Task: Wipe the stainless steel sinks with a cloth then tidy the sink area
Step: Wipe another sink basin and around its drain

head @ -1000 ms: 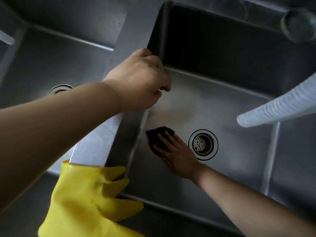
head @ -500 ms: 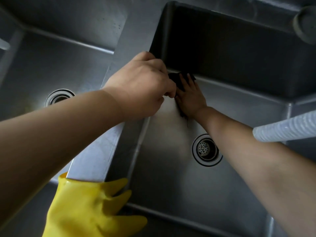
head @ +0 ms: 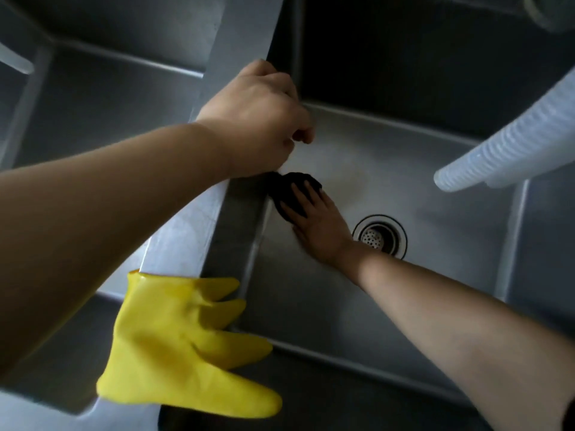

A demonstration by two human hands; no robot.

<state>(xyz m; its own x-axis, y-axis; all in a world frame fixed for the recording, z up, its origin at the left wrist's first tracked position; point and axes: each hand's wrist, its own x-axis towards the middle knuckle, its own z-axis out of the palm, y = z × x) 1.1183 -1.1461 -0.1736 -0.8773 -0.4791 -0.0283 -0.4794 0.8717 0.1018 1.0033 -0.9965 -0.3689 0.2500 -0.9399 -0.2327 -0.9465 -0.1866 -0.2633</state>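
Observation:
Two stainless steel sinks sit side by side, the left sink and the right sink, with a steel divider between them. My left hand grips the top of that divider, fingers curled over its edge into the right sink. A black cloth lies on the right sink's floor against the left wall. My right hand presses flat on it with straight fingers, covering its near part. The drain strainer is just right of my wrist.
A yellow rubber glove hangs over the near end of the divider. A white corrugated hose reaches into the right sink from the right. A second hose end shows at the far left, and a round grey object at top right.
My right hand slid the cloth to the sink's far wall, then back along the left side of the floor. My left hand kept its hold on the divider.

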